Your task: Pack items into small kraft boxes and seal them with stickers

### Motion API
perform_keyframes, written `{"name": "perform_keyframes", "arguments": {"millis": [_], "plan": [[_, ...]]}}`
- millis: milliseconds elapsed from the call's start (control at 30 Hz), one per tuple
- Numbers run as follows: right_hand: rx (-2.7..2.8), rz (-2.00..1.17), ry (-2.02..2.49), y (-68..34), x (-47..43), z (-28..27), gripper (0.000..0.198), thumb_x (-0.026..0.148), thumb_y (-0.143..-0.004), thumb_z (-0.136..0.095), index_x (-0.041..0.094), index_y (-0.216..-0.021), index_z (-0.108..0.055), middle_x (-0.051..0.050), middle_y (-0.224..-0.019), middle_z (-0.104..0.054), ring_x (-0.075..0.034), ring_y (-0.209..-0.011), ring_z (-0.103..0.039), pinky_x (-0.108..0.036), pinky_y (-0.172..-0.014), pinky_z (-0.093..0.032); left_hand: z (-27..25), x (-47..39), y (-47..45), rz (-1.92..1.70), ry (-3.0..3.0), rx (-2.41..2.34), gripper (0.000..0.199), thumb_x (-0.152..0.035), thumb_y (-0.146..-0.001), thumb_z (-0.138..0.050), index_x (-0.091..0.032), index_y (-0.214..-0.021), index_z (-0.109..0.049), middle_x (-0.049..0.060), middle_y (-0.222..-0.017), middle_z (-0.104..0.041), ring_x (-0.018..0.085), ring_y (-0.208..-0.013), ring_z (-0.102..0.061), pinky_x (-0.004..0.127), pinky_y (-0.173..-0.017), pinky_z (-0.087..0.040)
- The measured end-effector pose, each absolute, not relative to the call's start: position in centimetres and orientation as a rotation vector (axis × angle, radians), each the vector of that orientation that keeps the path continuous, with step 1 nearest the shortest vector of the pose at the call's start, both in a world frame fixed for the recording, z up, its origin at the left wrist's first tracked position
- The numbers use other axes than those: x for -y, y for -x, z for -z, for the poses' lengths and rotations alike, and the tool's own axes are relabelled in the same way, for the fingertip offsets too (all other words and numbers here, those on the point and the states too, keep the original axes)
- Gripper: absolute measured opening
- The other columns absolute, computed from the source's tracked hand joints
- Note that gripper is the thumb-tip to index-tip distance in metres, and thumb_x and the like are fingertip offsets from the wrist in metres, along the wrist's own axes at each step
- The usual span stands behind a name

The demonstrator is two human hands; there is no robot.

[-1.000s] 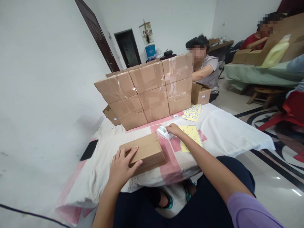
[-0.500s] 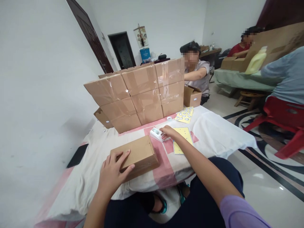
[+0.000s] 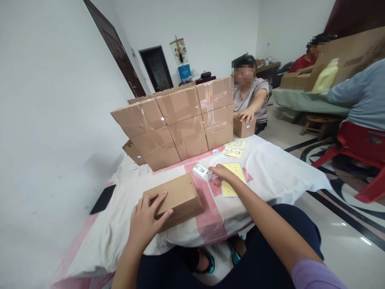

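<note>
Left hand (image 3: 146,218): fingers spread flat on the cardboard box (image 3: 177,199), at 7 o'clock on the table (image 3: 279,168).
Right hand (image 3: 221,172): fingertips pinched at the white tape dispenser (image 3: 202,172), at 1 o'clock from the box.

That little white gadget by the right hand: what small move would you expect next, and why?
Probably the right hand pulls a label from the white dispenser, which its fingers touch, and carries it to the cardboard box that the left hand holds flat.

no text on the boxes (image 3: 177,120) or sheets (image 3: 234,147) is readable.
</note>
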State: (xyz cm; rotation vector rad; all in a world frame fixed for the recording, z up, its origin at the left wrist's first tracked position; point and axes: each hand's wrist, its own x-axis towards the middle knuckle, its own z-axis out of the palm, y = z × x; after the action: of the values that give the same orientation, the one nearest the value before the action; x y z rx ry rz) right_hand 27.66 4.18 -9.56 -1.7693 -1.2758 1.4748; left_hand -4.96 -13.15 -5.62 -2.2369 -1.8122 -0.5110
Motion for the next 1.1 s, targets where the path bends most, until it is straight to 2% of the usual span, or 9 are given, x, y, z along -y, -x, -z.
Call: {"name": "perform_keyframes", "arguments": {"millis": [167,333,433,633,767,900,1100], "plan": [[1.408,-1.464,1.916,-29.7,-3.7,8.6,0.041,0.043,-0.087,-0.065,0.006,-0.102,-0.057,-0.012,-0.064,-0.066,-0.027,-0.045,-0.066,-0.034,-0.043,-0.055,5.4,13.2,4.8,0.507,2.228,1.827,0.053,-0.060,-0.088,-0.057,-0.037,-0.135,-0.060,0.007,-0.121,-0.059,0.028,-0.110,-0.056,0.045,-0.091,-0.048],[1.421,-1.395,1.828,-29.9,-1.7,7.7,0.034,0.043,-0.094,-0.058,0.009,-0.098,-0.057,-0.006,-0.061,-0.064,-0.020,-0.041,-0.063,-0.030,-0.043,-0.055,6.3,13.1,5.4,0.555,2.233,1.813,0.054,-0.062,-0.087,-0.054,-0.038,-0.134,-0.061,0.006,-0.122,-0.060,0.028,-0.108,-0.058,0.044,-0.090,-0.049],[1.390,-1.389,1.762,-28.6,-1.2,7.6,0.028,0.039,-0.095,-0.056,0.011,-0.091,-0.056,-0.007,-0.059,-0.065,-0.020,-0.039,-0.063,-0.031,-0.042,-0.055,7.3,12.1,6.2,0.590,2.235,1.838,0.056,-0.065,-0.084,-0.054,-0.040,-0.134,-0.062,0.006,-0.122,-0.062,0.029,-0.107,-0.060,0.046,-0.089,-0.050],[1.344,-1.350,1.720,-26.9,-1.9,8.3,0.019,0.028,-0.086,-0.064,0.015,-0.084,-0.052,-0.004,-0.045,-0.059,-0.021,-0.031,-0.056,-0.028,-0.031,-0.046,7.6,11.0,6.7,0.595,2.298,1.878,0.055,-0.064,-0.084,-0.054,-0.041,-0.134,-0.062,0.006,-0.124,-0.063,0.029,-0.110,-0.061,0.048,-0.094,-0.050],[1.314,-1.371,1.710,-26.9,-2.0,8.3,0.015,0.021,-0.083,-0.065,0.016,-0.080,-0.051,-0.004,-0.043,-0.059,-0.020,-0.030,-0.056,-0.025,-0.030,-0.044,7.1,11.6,5.9,0.612,2.256,1.869,0.053,-0.061,-0.084,-0.055,-0.040,-0.131,-0.064,0.006,-0.121,-0.063,0.029,-0.109,-0.061,0.047,-0.092,-0.050],[1.290,-1.400,1.666,-27.2,-2.1,8.8,0.016,0.015,-0.079,-0.067,0.016,-0.078,-0.051,-0.003,-0.045,-0.060,-0.017,-0.030,-0.054,-0.022,-0.031,-0.043,6.1,12.6,5.0,0.580,2.226,1.832,0.051,-0.057,-0.086,-0.057,-0.037,-0.133,-0.063,0.007,-0.120,-0.062,0.029,-0.108,-0.059,0.045,-0.091,-0.049],[1.236,-1.469,1.541,-28.1,-3.3,10.5,0.032,0.007,-0.079,-0.065,0.021,-0.091,-0.039,0.001,-0.056,-0.067,-0.014,-0.033,-0.056,-0.022,-0.036,-0.047,5.2,13.3,4.4,0.478,2.206,1.822,0.052,-0.058,-0.089,-0.057,-0.035,-0.136,-0.060,0.008,-0.124,-0.058,0.029,-0.112,-0.056,0.043,-0.092,-0.047]]}}
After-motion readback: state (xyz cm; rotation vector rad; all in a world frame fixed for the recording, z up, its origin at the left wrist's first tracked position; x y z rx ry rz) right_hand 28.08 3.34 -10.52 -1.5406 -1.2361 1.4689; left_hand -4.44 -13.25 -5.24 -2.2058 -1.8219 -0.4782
